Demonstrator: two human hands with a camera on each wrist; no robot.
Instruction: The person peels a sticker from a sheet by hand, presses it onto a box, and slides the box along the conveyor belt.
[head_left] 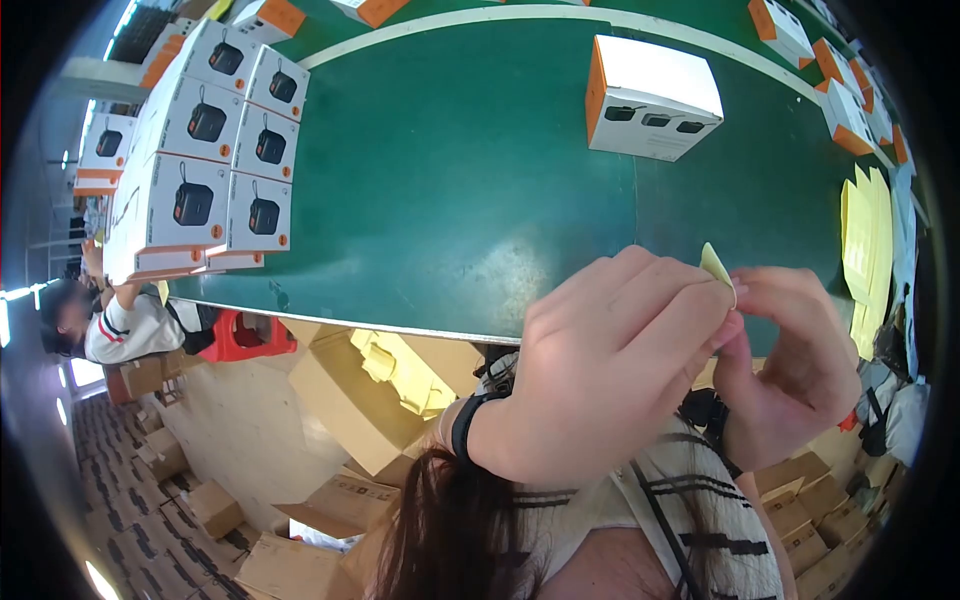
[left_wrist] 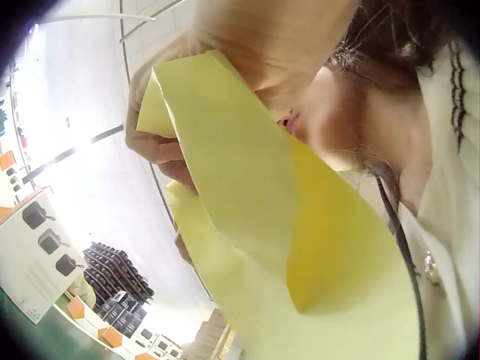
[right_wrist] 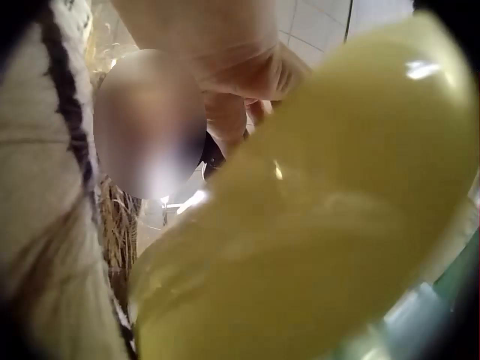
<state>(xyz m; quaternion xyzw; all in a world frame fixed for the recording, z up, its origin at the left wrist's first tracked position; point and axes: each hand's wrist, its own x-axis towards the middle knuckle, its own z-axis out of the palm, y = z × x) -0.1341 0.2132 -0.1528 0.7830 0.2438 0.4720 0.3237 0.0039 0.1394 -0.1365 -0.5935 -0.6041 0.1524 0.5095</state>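
Over the table's front edge, both hands meet at a thin yellow sheet [head_left: 715, 268]. The left hand [head_left: 625, 345], with a black band at its wrist, pinches it between curled fingers and thumb. From the other side the right hand [head_left: 795, 350] pinches the sheet with thumb and fingertips. In the left wrist view the yellow sheet [left_wrist: 232, 180] hangs long and folded over, with a deeper yellow patch. Its glossy surface fills much of the right wrist view. A white and orange box [head_left: 655, 100] with pictures of black devices stands on the table beyond the hands.
Stacked printed boxes [head_left: 190, 200] rise at the table's left. Yellow sheets [head_left: 865, 245] lie at the right edge, and more boxes [head_left: 780, 30] line the far rail. An open carton [head_left: 350, 385] with yellow sheets stands below the front edge. Another person [head_left: 125, 330] sits far left.
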